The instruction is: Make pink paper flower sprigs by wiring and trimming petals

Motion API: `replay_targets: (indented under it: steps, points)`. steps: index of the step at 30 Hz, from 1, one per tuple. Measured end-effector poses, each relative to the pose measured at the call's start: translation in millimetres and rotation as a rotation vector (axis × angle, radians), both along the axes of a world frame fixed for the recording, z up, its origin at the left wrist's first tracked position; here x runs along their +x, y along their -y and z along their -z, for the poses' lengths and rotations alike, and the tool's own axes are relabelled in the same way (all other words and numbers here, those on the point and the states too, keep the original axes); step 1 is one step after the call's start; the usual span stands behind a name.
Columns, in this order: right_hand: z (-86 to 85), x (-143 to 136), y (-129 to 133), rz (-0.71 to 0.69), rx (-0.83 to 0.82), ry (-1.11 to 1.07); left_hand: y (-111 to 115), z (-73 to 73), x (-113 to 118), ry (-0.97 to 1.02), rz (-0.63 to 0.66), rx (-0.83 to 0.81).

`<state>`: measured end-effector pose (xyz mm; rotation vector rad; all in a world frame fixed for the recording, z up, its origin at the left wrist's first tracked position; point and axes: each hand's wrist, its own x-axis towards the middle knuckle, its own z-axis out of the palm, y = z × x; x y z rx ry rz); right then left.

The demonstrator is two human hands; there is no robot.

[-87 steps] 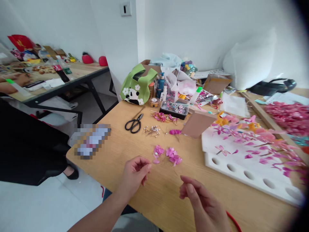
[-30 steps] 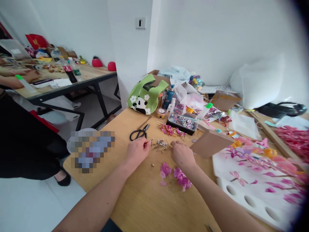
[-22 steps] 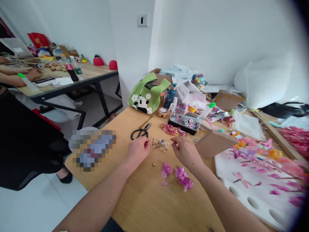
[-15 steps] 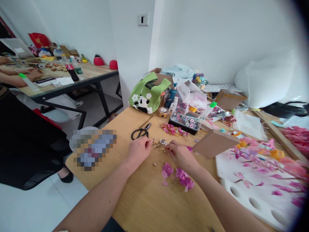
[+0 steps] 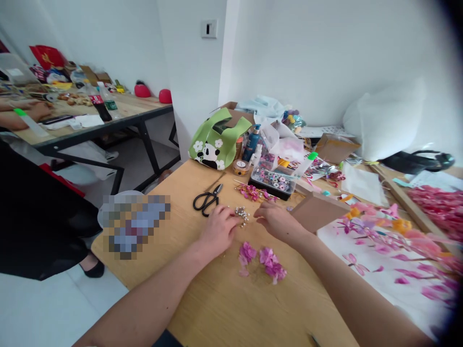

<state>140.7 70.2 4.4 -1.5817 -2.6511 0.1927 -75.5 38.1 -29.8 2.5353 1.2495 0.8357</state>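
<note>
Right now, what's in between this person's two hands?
In the head view, a little bunch of white beads lies on the table between the left hand and the right hand, nearer the left one.

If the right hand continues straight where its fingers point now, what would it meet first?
Probably the white beads, just ahead of the right hand, though its height above them is hard to judge.

Small white beads with a pearly look lie bunched in a loose pile on a light wooden tabletop, several straying toward the near side.
</note>
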Motion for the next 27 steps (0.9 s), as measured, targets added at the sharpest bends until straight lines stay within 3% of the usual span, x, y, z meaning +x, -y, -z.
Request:
replay_targets:
  steps: [7, 12, 15, 22, 27]
  points:
    - [13.7, -11.8, 3.9, -0.084, -0.027, 0.13, -3.9, 8.1, 10.4, -0.104, 0.078, 0.069]
    - [15.6, -24.3, 2.6, -0.074, -0.015, 0.14, -10.0, 17.4, 10.4, -0.073, 0.003, 0.011]
    - [15.3, -26.6, 0.6, -0.073, -0.025, 0.122, -13.0, 15.9, 6.1, -0.037, -0.017, 0.009]
    - [10.7, -15.6, -0.4, -0.018, -0.07, -0.026, -29.3, 8.1, -26.0, -0.04, -0.38, -0.016]
    - [14.6, -20.9, 1.1, -0.016, -0.125, -0.131, -37.8, 16.8, -36.6, -0.086, -0.476, -0.068]
